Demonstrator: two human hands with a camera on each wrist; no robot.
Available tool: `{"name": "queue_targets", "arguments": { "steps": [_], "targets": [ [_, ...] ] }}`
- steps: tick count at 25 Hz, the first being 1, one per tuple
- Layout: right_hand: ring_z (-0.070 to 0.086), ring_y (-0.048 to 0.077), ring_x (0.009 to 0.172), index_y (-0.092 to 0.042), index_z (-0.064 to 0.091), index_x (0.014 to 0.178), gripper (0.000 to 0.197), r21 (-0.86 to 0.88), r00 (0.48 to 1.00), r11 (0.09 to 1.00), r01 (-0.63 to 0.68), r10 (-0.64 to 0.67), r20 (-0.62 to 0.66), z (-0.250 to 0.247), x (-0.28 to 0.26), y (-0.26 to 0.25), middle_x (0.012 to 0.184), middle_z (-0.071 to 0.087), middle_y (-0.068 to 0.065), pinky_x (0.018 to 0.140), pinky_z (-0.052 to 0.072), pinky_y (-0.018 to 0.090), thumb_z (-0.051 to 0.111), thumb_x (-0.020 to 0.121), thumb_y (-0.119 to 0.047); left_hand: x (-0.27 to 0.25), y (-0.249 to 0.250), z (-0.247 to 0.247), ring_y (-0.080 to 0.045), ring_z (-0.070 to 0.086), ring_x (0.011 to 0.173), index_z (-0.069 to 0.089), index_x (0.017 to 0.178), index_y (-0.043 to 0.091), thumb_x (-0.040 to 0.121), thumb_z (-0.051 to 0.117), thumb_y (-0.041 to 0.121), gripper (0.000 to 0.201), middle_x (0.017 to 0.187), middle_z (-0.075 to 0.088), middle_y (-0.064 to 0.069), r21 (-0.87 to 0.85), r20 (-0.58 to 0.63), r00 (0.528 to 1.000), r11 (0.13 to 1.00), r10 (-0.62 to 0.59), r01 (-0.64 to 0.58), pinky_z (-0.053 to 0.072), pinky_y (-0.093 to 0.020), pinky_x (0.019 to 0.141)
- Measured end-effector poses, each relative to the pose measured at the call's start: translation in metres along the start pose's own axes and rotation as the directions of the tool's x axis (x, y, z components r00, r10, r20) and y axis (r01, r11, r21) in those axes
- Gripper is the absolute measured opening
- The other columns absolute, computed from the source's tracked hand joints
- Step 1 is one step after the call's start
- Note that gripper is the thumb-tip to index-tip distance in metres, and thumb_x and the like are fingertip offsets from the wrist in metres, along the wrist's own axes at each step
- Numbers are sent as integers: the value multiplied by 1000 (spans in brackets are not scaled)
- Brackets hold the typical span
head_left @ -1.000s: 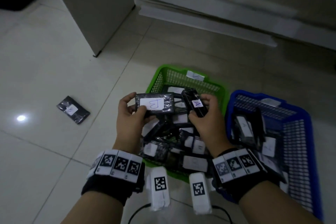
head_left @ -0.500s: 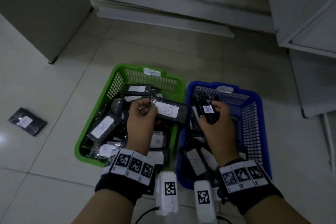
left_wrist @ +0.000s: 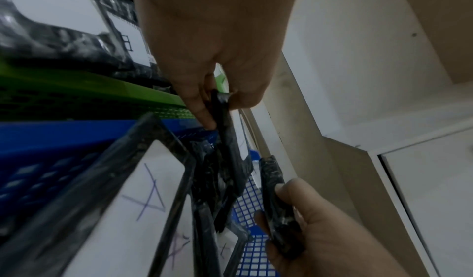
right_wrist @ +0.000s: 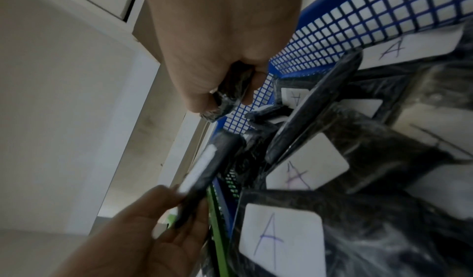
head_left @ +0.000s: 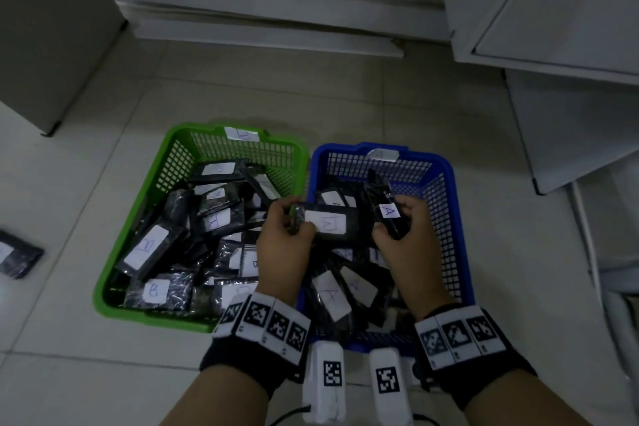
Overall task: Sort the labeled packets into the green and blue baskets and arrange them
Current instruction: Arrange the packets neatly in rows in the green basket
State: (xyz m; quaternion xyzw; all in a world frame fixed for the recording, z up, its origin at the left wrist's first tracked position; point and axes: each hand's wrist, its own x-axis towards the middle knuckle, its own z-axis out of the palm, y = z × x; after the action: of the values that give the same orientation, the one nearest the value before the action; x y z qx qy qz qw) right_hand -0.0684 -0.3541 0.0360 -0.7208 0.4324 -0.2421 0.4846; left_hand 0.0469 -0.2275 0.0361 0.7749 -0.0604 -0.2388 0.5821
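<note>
left hand (head_left: 283, 245): grip closed on the b packet (head_left: 328, 223) — thumb and fingers pinch its left end; the packet lies flat, over the gap where the two baskets meet and reaching over the blue one. in the left wrist view the packet shows edge-on only, label hidden.
right hand (head_left: 409, 245): grip closed on the a packet (head_left: 387, 209), held tilted on its edge over the far part of the blue basket; the fingers cover its lower end.
b packet label: white sticker, the letter upside down and slightly blurred in the head view.
a packet label: a handwritten "a", clear in the head view; in the right wrist view only a crumpled dark corner sticks out of the hand.
green basket (head_left: 145, 204): on the floor, left of the blue one and touching it or nearly so — cannot tell which. holds a loose heap of black packets; some labels read "b", others are blurred or covered. the white tag on its far rim is too faint to read.
blue basket (head_left: 453, 218): packets with "a" labels inside, several half hidden under the hands; its near wall is behind the wrist bands.
stray packet (head_left: 17, 258): on the floor tiles well left of the green basket, cut off by the picture edge, label unreadable.
cabinets: pale furniture at the far left and right, only partly in view.
</note>
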Motion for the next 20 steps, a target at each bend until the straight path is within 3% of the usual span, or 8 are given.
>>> {"name": "queue_targets", "arguments": {
  "steps": [2,4,7,10,13,15,17,20],
  "targets": [
    [59,-3,93,-20,50,117,44,14,998,999,52,-52,16,10,0,-4,106,59,-9,82,48,11,67,80,-6,5,1,-13,-12,63,82,52,115,34,85,55,13,37,96,64,6,-37,-137,991,999,4,-9,55,-32,77],
    [58,-5,94,-17,51,118,42,43,995,995,90,-92,36,25,0,-11,106,59,-9,84,44,7,67,81,-4,11,5,-28,-1,57,73,49,117,29,86,55,11,36,90,59,13,-32,-283,959,999,32,-43,48,-15,65],
    [52,4,103,-16,49,125,47,0,996,996,86,-86,37,47,5,-18,116,56,-4,90,41,15,67,82,-9,26,2,-46,-1,54,68,44,117,14,84,64,10,39,83,51,15,1,-388,920,998,61,-66,46,-24,67],
    [51,8,98,-20,51,120,38,-69,993,990,119,-120,-3,58,10,-14,117,56,3,86,40,15,64,85,-13,41,-6,-51,-11,59,74,49,109,13,81,71,15,36,92,57,2,100,-291,956,995,37,-8,53,-34,83],
    [52,14,90,-16,56,110,22,-214,992,970,115,-123,-25,62,21,-8,115,54,12,78,36,11,61,88,-16,43,-13,-48,-11,55,80,63,115,11,87,64,20,29,122,45,-9,344,-140,984,937,113,-58,42,-16,88],
    [51,25,108,-12,58,117,27,-294,999,955,48,-39,36,65,31,-5,124,49,16,89,36,16,58,91,-18,37,-16,-50,-9,48,82,66,114,11,91,57,15,25,119,46,-10,403,-56,988,909,143,-109,31,-5,79],
    [39,30,127,-13,57,127,36,-433,997,901,25,8,74,69,34,-7,137,41,17,106,32,28,57,91,-19,31,-19,-57,-4,48,75,69,108,15,91,56,11,22,109,50,-4,410,-17,985,900,172,-150,31,-3,70],
    [30,30,132,-16,64,121,34,-501,989,853,149,-122,85,81,18,-22,139,43,13,110,31,40,57,88,-12,25,-23,-83,5,53,75,70,95,23,88,57,6,22,101,56,4,351,-48,967,911,249,-217,35,3,68]
  ]
}}
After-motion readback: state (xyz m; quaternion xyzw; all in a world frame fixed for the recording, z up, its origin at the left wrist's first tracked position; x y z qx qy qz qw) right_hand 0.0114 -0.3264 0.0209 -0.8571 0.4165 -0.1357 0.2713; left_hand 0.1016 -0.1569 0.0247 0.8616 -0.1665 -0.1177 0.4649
